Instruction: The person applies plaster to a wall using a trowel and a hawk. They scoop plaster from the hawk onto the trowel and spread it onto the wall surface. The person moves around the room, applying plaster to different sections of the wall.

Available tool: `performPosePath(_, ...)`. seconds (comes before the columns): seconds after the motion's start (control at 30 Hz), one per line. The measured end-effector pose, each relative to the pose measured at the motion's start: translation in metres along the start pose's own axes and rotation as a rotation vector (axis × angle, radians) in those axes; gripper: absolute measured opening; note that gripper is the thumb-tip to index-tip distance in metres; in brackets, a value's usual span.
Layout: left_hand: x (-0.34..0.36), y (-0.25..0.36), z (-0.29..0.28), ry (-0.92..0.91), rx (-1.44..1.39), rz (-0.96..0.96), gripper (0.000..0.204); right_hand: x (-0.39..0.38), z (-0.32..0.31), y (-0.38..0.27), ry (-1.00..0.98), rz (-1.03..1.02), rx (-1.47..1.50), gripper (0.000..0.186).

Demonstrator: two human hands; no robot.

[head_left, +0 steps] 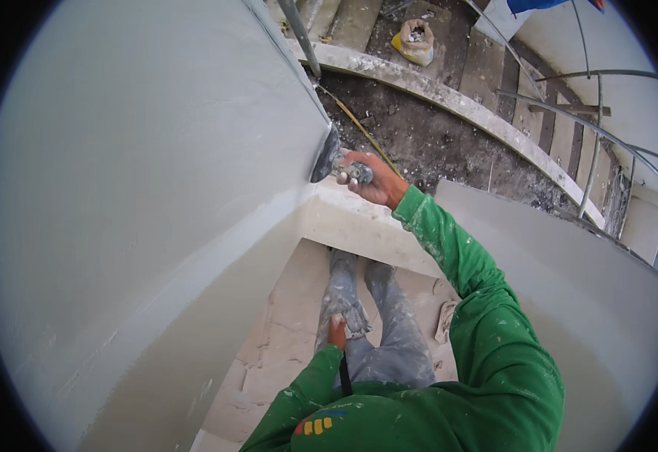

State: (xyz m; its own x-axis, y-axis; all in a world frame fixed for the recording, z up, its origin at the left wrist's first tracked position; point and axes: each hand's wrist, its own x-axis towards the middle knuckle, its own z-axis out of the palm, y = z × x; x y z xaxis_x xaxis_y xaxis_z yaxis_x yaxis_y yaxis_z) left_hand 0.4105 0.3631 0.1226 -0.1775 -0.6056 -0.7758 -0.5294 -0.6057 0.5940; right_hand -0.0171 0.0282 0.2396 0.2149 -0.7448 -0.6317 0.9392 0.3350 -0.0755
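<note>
My right hand [368,177] is closed on the handle of a putty-smeared scraper [326,154], whose wide blade rests at the upright edge of the pale, smooth wall [141,135] on my left. My left hand [336,331] is low in front of my plaster-spattered grey trousers [397,339], closed around a small, pale, smeared thing that I cannot make out. Both forearms are in green, spattered sleeves.
A low wall [577,256] curves on my right, and a pale ledge [367,230] crosses ahead. Beyond lie dirty ground [412,128], a yellow pole [359,124], a long beam [449,98], boards, metal pipes [540,105] and an open sack [413,45]. A crumpled cloth [446,320] lies beside my legs.
</note>
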Motion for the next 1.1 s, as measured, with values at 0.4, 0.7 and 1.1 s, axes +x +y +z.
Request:
performPosePath(0.4, 0.001, 0.013, -0.001, 0.039, -0.131, -0.048, 0.038, -0.037, 0.057, -0.008, -0.039, 0.041, 0.079, 0.016)
performPosePath(0.7, 0.014, 0.01, -0.004, 0.031, -0.108, -0.029, 0.034, -0.106, 0.138, -0.014, -0.042, 0.042, 0.019, 0.012)
performPosePath(1.1, 0.034, 0.014, -0.006, 0.041, -0.045, 0.078, 0.03, -0.202, 0.245, -0.023, -0.11, 0.018, -0.042, 0.012)
